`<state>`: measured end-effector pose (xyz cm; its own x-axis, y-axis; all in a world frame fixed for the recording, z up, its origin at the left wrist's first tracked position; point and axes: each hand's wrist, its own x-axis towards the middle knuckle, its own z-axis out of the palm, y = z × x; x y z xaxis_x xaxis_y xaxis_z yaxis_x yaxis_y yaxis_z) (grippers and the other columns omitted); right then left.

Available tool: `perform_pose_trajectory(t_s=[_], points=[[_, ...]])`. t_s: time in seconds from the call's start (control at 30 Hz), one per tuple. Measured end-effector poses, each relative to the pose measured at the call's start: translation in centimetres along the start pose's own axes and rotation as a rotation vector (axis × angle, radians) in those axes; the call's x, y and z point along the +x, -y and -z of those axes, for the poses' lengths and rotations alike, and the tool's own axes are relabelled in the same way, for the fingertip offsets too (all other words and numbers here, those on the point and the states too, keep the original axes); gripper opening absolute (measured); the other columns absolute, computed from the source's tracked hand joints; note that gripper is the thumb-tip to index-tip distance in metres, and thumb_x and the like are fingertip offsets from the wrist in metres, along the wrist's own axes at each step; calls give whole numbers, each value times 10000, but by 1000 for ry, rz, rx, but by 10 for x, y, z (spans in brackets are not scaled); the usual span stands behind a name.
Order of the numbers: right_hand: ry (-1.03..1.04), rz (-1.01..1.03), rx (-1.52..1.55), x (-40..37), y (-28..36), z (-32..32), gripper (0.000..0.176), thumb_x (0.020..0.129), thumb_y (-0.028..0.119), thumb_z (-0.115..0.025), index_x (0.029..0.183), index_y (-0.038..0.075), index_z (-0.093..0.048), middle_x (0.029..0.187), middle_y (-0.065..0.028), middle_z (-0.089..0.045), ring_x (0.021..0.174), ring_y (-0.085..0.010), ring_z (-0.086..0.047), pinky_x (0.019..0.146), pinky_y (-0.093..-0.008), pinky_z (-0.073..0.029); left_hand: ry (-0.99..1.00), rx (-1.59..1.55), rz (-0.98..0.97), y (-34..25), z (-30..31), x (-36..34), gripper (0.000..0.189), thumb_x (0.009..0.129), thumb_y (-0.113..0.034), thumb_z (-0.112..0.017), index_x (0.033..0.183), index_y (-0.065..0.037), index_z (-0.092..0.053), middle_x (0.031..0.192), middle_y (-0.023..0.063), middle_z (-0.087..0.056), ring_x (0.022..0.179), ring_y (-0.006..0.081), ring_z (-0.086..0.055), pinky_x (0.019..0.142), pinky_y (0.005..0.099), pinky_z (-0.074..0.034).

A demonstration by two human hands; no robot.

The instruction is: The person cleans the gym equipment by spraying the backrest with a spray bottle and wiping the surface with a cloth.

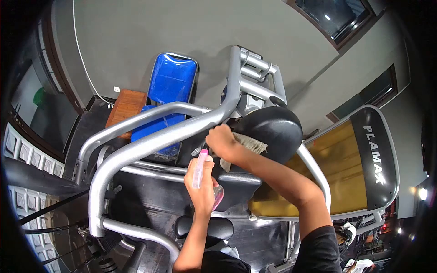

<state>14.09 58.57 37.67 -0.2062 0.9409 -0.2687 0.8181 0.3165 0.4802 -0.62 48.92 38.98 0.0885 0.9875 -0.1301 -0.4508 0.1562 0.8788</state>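
Note:
My left hand (200,186) is wrapped round a spray bottle (218,198) with a pink and clear trigger head; pink shows through its lower part. My right hand (221,142) is closed on a grey-beige cloth (251,144) with a ragged edge. The cloth lies against the lower side of a rounded black pad (275,129) on a gym machine. Just left of my right hand runs the machine's thick silver tube frame (168,136). Below the cloth is a black seat pad (239,179), partly hidden by my right forearm.
A blue padded bench (172,82) and a wooden box (126,109) stand by the grey wall. To the right is a yellow-brown panel (318,168) with a black PLAMAX end. Silver lower tubes (136,230) and another black pad (214,227) lie nearer me.

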Motion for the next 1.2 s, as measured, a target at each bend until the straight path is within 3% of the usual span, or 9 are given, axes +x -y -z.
perform_pose_trajectory(t_s=[0.33,0.53,0.7,0.8,0.87,1.0,1.07,1.13,1.2], points=[[140,19,-55,-11,9,23,109,735,253,-696,803,193,-757,805,-57,-720,773,-222,-708,575,-363,-490,11,-7,0,1,0,0,338,960,-284,-606,1121,11,-645,861,84,-623,492,103,-512,415,245,-409],[-325,-132,-50,-65,9,28,64,685,126,-706,741,96,-712,914,-68,-617,918,-228,-611,643,-330,-500,10,-9,10,0,0,-1,356,959,-296,-613,1137,11,-644,858,81,-620,499,98,-508,416,242,-401],[-250,-88,68,-105,41,-9,121,670,112,-697,786,81,-681,921,-41,-554,916,-193,-571,549,-291,-526,21,-27,20,-2,-3,-3,384,957,-320,-616,1147,14,-642,856,80,-614,504,98,-506,419,241,-400],[-342,-141,194,-128,41,-28,256,677,129,-718,930,115,-686,909,-10,-556,896,-171,-591,562,-297,-546,-1,-53,38,-3,-7,-5,250,953,-241,-630,913,6,-627,811,58,-595,459,89,-495,405,232,-391],[-676,-268,466,-143,32,-27,301,624,105,-740,914,159,-681,848,7,-564,800,-182,-595,540,-308,-523,-19,-49,60,-2,-7,-3,251,951,-240,-631,906,7,-625,802,62,-597,446,94,-497,391,237,-391],[-852,-572,635,-149,28,-20,473,537,58,-803,983,183,-708,818,6,-589,757,-212,-596,594,-349,-517,21,-17,43,4,-7,-2,246,949,-231,-624,895,9,-626,812,69,-611,445,100,-513,384,244,-394],[-925,-601,645,-139,36,-34,411,614,90,-803,987,211,-680,836,14,-542,776,-200,-591,562,-364,-512,43,12,45,8,-7,-2,241,951,-227,-618,898,8,-626,818,69,-616,445,100,-515,382,243,-393],[-946,-665,636,-130,52,-45,355,649,89,-787,966,207,-679,820,10,-528,755,-192,-591,556,-354,-508,97,102,58,10,-7,-4,431,951,-351,-618,1164,23,-629,856,71,-602,507,100,-501,423,248,-393],[-956,-702,679,-128,65,-55,300,674,98,-776,937,208,-684,806,11,-518,735,-188,-588,534,-356,-501,125,125,60,12,-7,-6,429,952,-350,-616,1163,23,-630,856,71,-601,504,99,-501,426,250,-392]])
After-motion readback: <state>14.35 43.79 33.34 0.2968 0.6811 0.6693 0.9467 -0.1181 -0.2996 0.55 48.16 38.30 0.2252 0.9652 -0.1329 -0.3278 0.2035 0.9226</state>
